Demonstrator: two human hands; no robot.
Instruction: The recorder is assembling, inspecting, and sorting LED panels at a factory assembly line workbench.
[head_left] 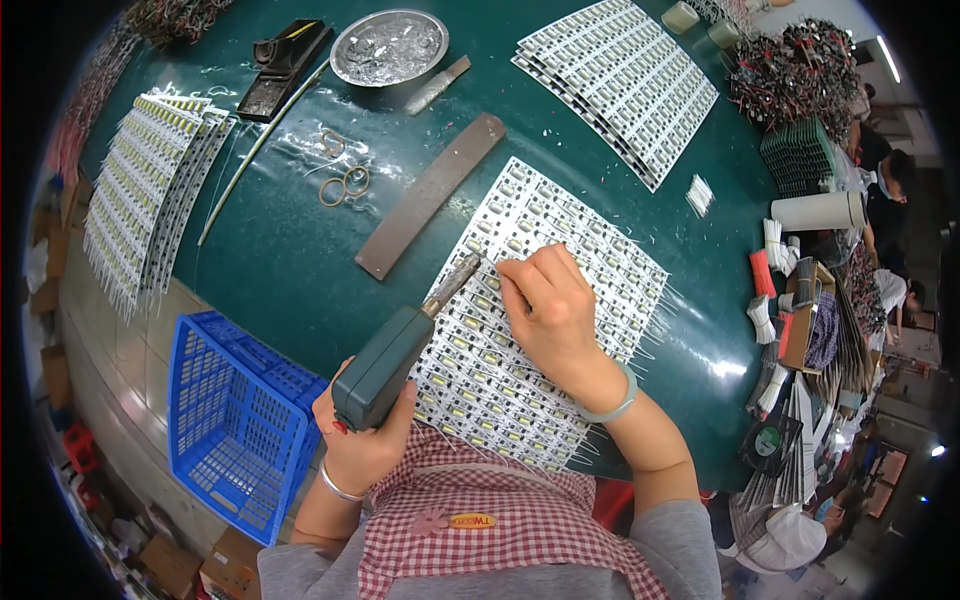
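A white panel of small circuit boards (490, 400), with rows of yellowish parts and thin wires along its edges, lies on the table in front of me. My left hand (362, 445) is wrapped round a dark green soldering gun (385, 365), whose metal tip points at the panel's upper left area. Over the panel, my right hand (553, 315) has thumb and forefinger pinched together close to that tip. Whatever sits between those fingers is too small to make out. A brown flat bar (430, 195) lies just beyond the panel's left edge.
Stacked board panels stand at far right (625, 75) and left (150, 190). A metal bowl (390, 48), a black holder (285, 70) and rubber bands (345, 186) lie on the green table (290, 290). A blue crate (240, 420) is at left; wire bundles (765, 320) line the right.
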